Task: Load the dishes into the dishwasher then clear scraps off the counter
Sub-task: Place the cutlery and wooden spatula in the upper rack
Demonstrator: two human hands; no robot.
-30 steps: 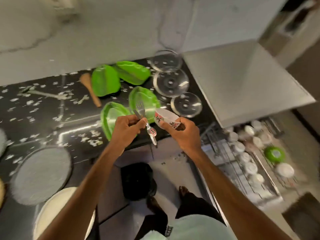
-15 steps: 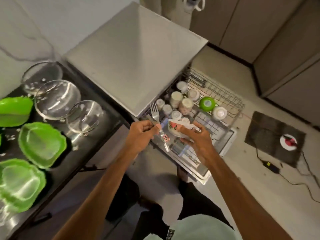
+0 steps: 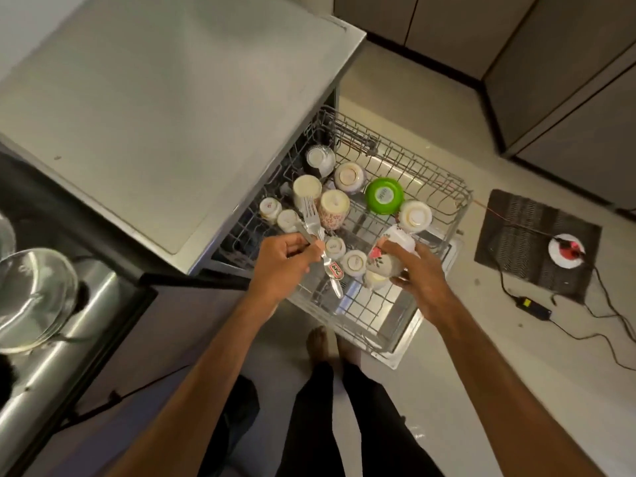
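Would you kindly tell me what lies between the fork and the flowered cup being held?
In the head view, two small upturned white cups in the rack lie between the fork and the flowered cup.

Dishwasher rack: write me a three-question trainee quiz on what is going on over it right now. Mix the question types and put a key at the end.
1. True or false: the left hand holds a fork over the rack.
2. What does the right hand grip? A) a plate B) a flowered bowl C) a wooden spoon
3. Short answer: what colour is the one brightly coloured bowl lying upside down in the rack?

Key: 1 true; 2 B; 3 green.
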